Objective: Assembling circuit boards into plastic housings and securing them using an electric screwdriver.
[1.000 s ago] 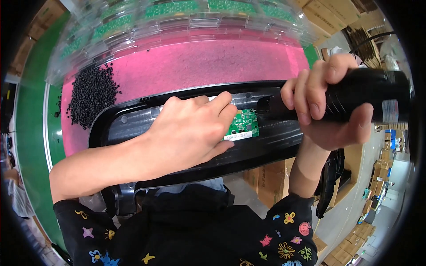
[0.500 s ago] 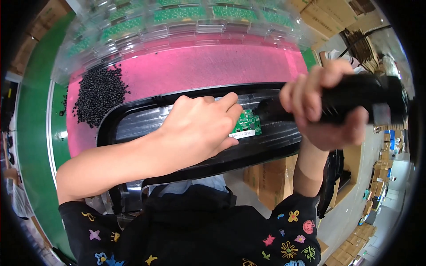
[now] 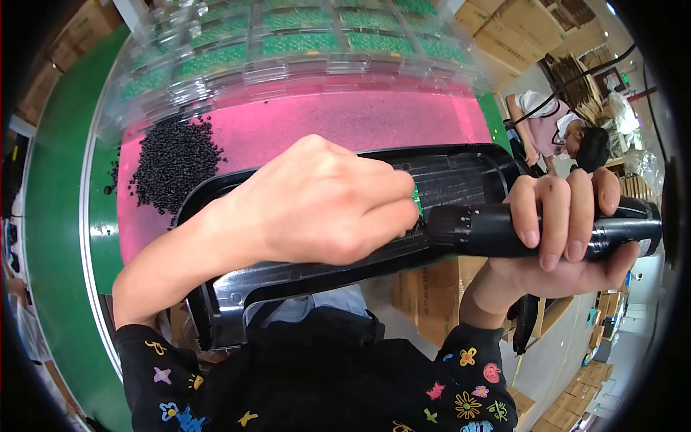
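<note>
One green circuit board [image 3: 417, 201], laid in the black shell [image 3: 468, 176] but seemingly unfinished, mostly behind the curled left hand [image 3: 342, 201], any pinch impossible to tell, beside a black driver [image 3: 486, 230] clasped in the right hand [image 3: 556, 223], loose black pieces [image 3: 176, 160] heaped beyond.

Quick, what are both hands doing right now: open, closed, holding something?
Left hand: curled at the green circuit board; whether it holds anything is hidden.
Right hand: closed around the black handheld tool.
</note>
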`<act>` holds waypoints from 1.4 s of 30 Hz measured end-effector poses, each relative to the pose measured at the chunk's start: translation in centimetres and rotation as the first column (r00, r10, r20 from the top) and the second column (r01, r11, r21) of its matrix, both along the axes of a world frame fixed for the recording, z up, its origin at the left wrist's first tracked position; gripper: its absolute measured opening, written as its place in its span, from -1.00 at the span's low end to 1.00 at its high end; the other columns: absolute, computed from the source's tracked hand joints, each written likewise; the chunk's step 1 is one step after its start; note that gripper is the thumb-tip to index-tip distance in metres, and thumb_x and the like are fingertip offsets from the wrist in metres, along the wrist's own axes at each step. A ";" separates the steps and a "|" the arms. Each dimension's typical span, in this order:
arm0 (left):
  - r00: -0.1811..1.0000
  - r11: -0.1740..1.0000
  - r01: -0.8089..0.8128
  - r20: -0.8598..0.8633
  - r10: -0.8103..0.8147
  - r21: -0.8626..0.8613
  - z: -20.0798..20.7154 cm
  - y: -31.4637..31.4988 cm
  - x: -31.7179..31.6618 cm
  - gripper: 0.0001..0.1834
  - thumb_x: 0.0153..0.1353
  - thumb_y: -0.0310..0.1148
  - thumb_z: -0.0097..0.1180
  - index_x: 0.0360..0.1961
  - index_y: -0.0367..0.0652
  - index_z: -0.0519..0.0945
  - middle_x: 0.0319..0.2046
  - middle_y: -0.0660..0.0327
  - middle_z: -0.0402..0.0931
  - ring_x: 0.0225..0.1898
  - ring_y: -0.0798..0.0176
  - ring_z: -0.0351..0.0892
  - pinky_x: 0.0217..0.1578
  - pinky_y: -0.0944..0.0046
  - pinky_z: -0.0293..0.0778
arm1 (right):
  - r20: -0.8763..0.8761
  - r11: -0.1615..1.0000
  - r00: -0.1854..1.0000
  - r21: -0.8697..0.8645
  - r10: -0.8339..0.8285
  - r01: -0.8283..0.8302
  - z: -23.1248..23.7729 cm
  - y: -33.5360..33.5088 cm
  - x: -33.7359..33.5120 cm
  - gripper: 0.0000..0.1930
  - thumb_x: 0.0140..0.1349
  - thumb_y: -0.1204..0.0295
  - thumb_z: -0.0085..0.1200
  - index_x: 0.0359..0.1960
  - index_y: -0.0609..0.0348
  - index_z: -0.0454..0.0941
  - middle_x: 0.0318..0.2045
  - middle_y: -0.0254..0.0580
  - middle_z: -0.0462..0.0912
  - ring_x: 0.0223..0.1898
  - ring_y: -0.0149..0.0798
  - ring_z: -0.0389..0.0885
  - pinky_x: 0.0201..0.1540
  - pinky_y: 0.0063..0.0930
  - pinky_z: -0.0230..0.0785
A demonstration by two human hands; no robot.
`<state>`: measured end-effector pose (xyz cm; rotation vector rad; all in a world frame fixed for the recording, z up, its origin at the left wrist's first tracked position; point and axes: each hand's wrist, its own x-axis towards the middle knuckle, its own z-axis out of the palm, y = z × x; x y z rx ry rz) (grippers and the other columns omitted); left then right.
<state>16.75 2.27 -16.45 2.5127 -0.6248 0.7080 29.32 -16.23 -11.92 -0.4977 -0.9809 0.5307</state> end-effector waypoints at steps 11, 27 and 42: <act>0.991 0.931 -0.025 -0.133 -0.025 -0.364 -0.3 1.4 -2.0 -0.85 -0.02 -0.57 0.30 -0.39 -0.29 0.60 -0.45 0.13 0.59 -0.47 0.14 0.62 -0.49 0.30 0.50 | 0.082 0.984 0.988 0.130 -0.131 0.119 1.3 0.3 -2.0 -0.63 0.08 0.13 0.14 -0.25 0.08 0.33 -0.65 -0.49 0.42 -0.70 -0.56 0.41 -0.47 -0.58 0.29; 0.984 0.975 -0.163 0.048 0.172 -0.149 -1.7 1.2 -1.9 -0.78 -0.09 -0.47 0.32 -0.39 -0.25 0.56 -0.49 0.19 0.55 -0.49 0.12 0.59 -0.61 0.24 0.47 | 0.198 0.999 0.980 0.033 -0.019 0.012 -0.7 3.5 -1.9 -0.51 0.12 0.01 0.17 -0.15 0.08 0.32 -0.57 -0.47 0.45 -0.68 -0.54 0.39 -0.47 -0.54 0.31; 0.921 0.913 -0.389 -0.028 0.389 -0.119 -2.1 1.8 -1.7 -0.90 0.07 -0.54 0.15 -0.43 -0.26 0.46 -0.53 0.09 0.41 -0.47 -0.01 0.45 -0.48 0.11 0.35 | 0.159 0.931 0.978 -0.316 -0.136 0.181 -4.4 5.6 -1.6 -0.42 0.20 -0.18 -0.08 -0.13 0.14 0.31 -0.64 -0.40 0.35 -0.73 -0.46 0.24 -0.55 -0.48 0.21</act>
